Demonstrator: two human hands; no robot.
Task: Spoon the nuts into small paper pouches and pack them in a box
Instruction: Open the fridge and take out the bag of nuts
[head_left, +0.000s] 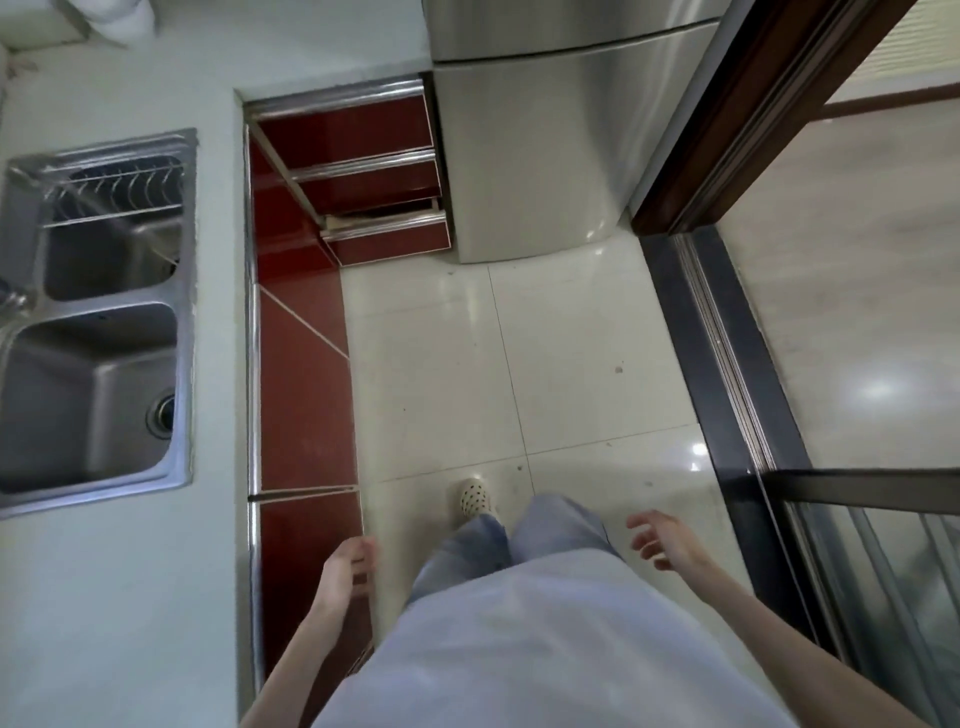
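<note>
**Both hands free, standing in kitchen aisle**

My left hand (349, 569) hangs beside the red cabinet fronts (304, 395), fingers loosely curled, holding nothing. My right hand (662, 540) hangs out to the other side, fingers spread and relaxed, also holding nothing. I cannot find nuts, pouches, spoon or box anywhere in my view, so I cannot place them relative to either hand.

Pale smooth countertop (119, 597) to my left, with a double-bowl steel sink (98, 400) set in it; a wire rack (122, 197) sits in the far bowl. Glossy cream floor tiles (582, 364) underfoot. Brushed-steel fridge (550, 156) ahead, curved front. Dark metal door track (727, 374) to my right. One perforated slipper (475, 498) shows below loose blue trousers.
</note>
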